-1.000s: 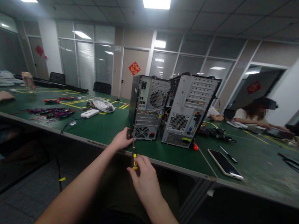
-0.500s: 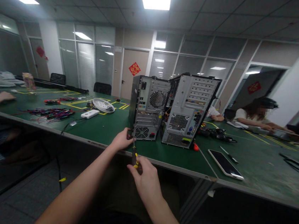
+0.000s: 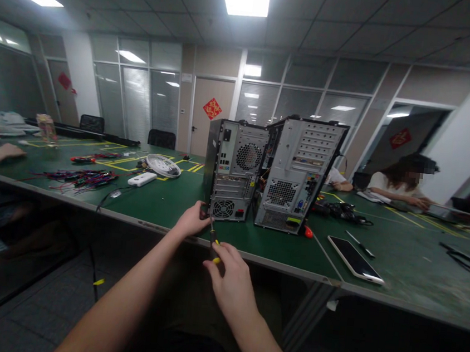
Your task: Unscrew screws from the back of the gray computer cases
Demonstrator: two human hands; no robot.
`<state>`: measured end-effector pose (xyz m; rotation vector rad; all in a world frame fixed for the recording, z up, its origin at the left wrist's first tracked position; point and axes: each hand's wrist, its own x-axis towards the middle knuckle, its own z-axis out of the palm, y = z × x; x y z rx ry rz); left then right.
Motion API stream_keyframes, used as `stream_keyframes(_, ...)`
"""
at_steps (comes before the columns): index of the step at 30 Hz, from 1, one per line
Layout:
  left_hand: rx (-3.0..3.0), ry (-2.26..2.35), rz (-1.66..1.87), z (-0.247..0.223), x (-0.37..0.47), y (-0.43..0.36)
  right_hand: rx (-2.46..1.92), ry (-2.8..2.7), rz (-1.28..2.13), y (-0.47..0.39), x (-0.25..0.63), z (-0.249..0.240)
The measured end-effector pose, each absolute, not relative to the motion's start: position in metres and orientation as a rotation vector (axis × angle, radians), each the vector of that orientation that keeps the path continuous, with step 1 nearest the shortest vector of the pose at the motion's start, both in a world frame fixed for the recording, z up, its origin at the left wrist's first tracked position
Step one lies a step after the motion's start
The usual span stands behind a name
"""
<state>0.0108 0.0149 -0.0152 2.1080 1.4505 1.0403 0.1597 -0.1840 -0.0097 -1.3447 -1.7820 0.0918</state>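
Note:
A black and yellow screwdriver [image 3: 213,237] is in my right hand [image 3: 231,271], its handle pinched between thumb and fingers. The shaft points up and away to the lower left corner of the smaller computer case [image 3: 234,184], which stands upright with its back panel facing me. At that corner is my left hand [image 3: 191,220], with fingers closed against the case beside the screwdriver's tip. What its fingertips pinch, if anything, is too small to make out. A taller computer case [image 3: 287,176] stands just to the right.
On the green table [image 3: 164,208] lie bundled wires [image 3: 83,179], a white power strip [image 3: 141,179], a white basket [image 3: 163,165], a phone [image 3: 354,258], a knife-like tool [image 3: 360,244] and black cables [image 3: 340,210]. Other people sit at both sides. The table edge is close to me.
My right hand and the screwdriver handle have shifted slightly right, and the fingers' grip has turned a little. My left hand and both cases stay put.

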Motion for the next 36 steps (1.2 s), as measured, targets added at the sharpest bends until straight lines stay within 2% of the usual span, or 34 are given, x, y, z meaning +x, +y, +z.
stream_keyframes(9,2.11,1.449,1.047,-0.015,0.011,0.013,-1.358,-1.93,0.043,-0.185,0.166,-0.009)
stream_keyframes(26,2.108,1.435,1.069,-0.015,0.011,0.014,-1.309,-1.662,0.3,-0.182,0.158,-0.017)
stream_keyframes(36,1.935,1.471,1.129,-0.009,-0.001,0.023,-1.331,-1.721,0.217,-0.182,0.16,-0.013)
